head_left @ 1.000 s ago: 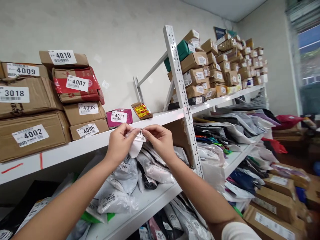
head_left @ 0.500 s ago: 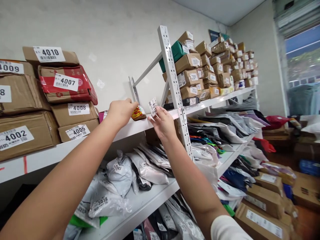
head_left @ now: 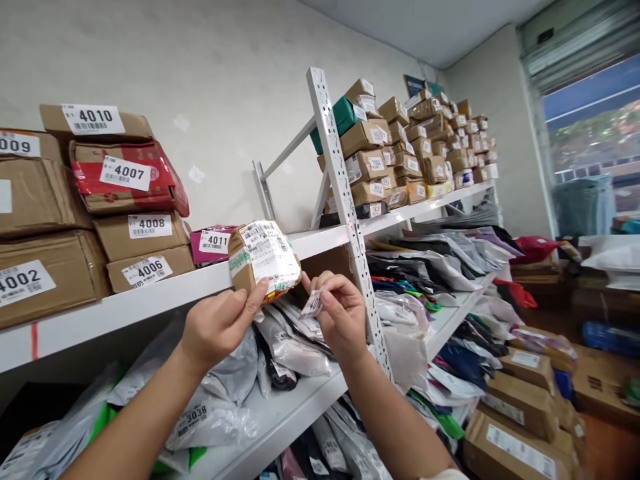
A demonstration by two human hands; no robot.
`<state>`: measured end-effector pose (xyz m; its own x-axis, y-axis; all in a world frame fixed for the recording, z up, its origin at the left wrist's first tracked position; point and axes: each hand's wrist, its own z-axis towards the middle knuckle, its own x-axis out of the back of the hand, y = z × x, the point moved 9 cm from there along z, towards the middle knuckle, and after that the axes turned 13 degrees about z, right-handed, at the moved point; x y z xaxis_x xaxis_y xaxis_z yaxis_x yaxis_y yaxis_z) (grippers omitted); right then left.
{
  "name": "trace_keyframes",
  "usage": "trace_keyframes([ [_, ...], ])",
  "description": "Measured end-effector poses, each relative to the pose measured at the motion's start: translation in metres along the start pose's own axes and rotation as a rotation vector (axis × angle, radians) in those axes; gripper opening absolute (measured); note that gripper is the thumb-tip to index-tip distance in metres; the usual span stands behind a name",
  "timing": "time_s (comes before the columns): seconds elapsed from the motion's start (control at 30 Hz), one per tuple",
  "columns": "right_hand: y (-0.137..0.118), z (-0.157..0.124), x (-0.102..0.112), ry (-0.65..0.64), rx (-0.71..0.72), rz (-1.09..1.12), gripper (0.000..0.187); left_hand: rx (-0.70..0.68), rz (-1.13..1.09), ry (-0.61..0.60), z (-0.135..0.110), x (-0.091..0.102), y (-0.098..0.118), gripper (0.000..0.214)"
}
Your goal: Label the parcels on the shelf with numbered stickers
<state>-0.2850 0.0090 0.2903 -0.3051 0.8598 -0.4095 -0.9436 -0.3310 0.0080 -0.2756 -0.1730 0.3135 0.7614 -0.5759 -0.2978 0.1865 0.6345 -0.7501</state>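
Observation:
My left hand (head_left: 220,323) grips a small brown parcel (head_left: 263,259) by its lower edge, holding it up in front of the white shelf (head_left: 165,288). The parcel's white shipping label faces me. My right hand (head_left: 337,313) pinches a small white number sticker (head_left: 312,305) between thumb and fingers, just right of and below the parcel. A pink box marked 4011 (head_left: 213,241) stands on the shelf directly behind the parcel.
Numbered cardboard boxes (head_left: 135,200) are stacked on the shelf at left. A perforated white upright (head_left: 343,200) stands just right of my hands. Grey poly mailers (head_left: 240,380) fill the lower shelf. More brown boxes (head_left: 410,140) pile up far right; cartons (head_left: 530,407) lie on the floor.
My left hand took the small parcel off the shelf and brought it down towards me. My right hand lowered the sticker beside it.

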Motion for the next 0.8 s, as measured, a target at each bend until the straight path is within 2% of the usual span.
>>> trace_keyframes([
  [0.13,0.000,-0.009,-0.004,-0.052,0.031,-0.030,0.012,-0.027,0.032,0.018,-0.005,0.005,0.003,0.068],
  [0.33,-0.001,-0.016,-0.014,-0.142,0.045,-0.064,0.002,0.030,-0.004,0.009,-0.018,0.005,-0.003,0.054],
  [0.57,0.002,-0.017,-0.018,-0.154,0.005,-0.057,0.003,0.015,0.032,0.034,-0.026,0.007,-0.003,0.041],
  [0.8,-0.004,-0.014,-0.025,-0.197,0.000,-0.088,0.006,0.052,0.022,0.044,-0.029,0.006,-0.007,0.046],
])
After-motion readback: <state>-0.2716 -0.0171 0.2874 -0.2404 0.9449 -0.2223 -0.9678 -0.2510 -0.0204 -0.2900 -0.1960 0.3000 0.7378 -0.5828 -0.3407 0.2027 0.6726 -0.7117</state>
